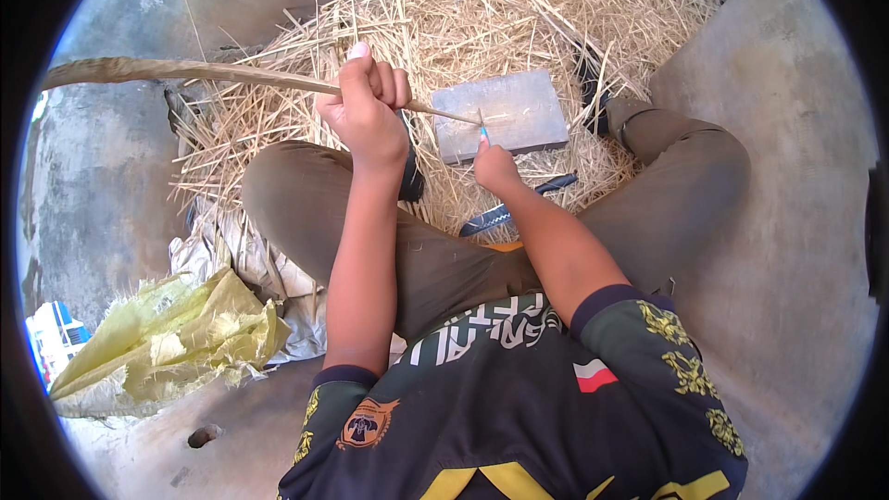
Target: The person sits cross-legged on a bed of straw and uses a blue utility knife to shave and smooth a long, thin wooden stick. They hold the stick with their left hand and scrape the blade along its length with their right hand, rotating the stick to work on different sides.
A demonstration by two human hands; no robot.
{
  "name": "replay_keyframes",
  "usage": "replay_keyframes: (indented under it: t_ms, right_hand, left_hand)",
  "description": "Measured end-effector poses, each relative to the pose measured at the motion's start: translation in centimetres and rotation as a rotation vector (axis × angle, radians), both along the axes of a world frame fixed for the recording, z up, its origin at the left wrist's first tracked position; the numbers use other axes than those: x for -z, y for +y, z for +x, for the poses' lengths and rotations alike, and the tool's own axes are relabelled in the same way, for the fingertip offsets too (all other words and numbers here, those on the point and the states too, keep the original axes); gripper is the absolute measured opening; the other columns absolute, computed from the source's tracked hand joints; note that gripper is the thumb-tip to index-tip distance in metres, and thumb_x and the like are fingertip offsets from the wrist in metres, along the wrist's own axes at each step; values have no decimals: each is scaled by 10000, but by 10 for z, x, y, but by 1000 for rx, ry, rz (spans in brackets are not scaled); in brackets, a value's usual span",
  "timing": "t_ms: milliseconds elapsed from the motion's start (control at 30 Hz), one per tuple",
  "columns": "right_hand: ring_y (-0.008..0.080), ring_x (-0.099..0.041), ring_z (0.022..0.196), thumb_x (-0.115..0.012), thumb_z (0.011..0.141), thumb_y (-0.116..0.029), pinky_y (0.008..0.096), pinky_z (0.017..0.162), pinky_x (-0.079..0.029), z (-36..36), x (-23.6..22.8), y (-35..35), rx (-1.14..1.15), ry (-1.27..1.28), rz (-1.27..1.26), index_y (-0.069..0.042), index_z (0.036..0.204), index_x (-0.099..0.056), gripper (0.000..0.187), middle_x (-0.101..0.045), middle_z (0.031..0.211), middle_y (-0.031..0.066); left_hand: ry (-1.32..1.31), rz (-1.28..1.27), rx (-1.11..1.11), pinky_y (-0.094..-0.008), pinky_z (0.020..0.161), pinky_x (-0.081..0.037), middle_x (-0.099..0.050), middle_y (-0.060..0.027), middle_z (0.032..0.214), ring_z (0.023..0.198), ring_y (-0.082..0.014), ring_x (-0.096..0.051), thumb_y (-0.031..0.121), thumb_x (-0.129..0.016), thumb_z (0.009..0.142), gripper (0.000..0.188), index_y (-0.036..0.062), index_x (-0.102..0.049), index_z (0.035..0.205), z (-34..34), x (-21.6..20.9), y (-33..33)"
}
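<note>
My left hand (370, 116) is closed around a long, dry, tan plant stalk (231, 74), thicker at its left end and tapering to a thin tip on the right. That tip lies over a flat grey slab (528, 106) set on the straw in front of me. In my right hand (497, 169) I grip a small knife with a light-blue handle (482, 133), fingers wrapped round it. Its narrow blade meets the stalk near the thin end; I cannot tell whether it has cut in. A few pale slivers lie on the slab.
Loose straw (602, 0) is heaped beyond the slab. A dark strap-like item (519, 206) lies between my bent legs. To the left are a torn yellow sack (176, 333) and a crumpled pale sheet (301, 315). A concrete wall (778, 148) rises on the right.
</note>
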State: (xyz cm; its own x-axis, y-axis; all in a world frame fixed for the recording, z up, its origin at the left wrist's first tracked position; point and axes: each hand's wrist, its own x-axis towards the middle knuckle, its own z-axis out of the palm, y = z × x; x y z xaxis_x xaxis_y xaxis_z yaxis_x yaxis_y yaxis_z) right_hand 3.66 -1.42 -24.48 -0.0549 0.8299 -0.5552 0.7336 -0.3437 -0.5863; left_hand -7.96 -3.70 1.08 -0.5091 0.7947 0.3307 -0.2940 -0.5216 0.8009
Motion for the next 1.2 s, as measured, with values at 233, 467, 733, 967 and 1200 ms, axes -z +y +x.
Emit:
replay_keyframes:
  t_ms: [233,467,733,967,1200]
  right_hand:
    - [486,-616,1058,-283,1035,-440,525,940,-481,19,20,5,-48,-19,74,74,1020,-679,649,-651,1060,338]
    - [475,-648,987,-290,1021,-498,543,899,-496,9,19,-2,18,-19,163,75,967,-683,697,-667,955,329]
    - [459,-641,1025,-289,1026,-475,524,920,-497,17,14,-21,-49,-61,67,69,999,-687,674,-661,996,337]
    - [478,-641,986,-318,1027,-453,526,901,-495,8,6,-14,-13,-66,65,72,954,-698,652,-669,966,322]
    - [495,-639,909,-323,999,-569,514,832,-480,17,43,2,160,151,126,65,855,-700,751,-672,868,313]
  left_hand:
    - [-159,-4,67,-286,395,-177,-228,43,502,412,-75,-172,66,-477,959,445,128,-275,567,-22,4,9]
    - [-49,-100,109,-307,449,-197,-175,34,502,445,-110,-156,174,-472,956,464,173,-210,574,-31,0,7]
    - [-100,-20,140,-289,407,-168,-212,45,505,418,-80,-175,66,-478,948,441,133,-263,569,-30,-2,20]
    - [-108,-31,114,-287,418,-173,-218,44,527,431,-80,-180,58,-488,951,417,115,-285,591,-12,-5,6]
    - [-183,-14,17,-283,415,-164,-200,44,522,434,-76,-169,87,-471,970,438,133,-259,589,-32,-3,12]
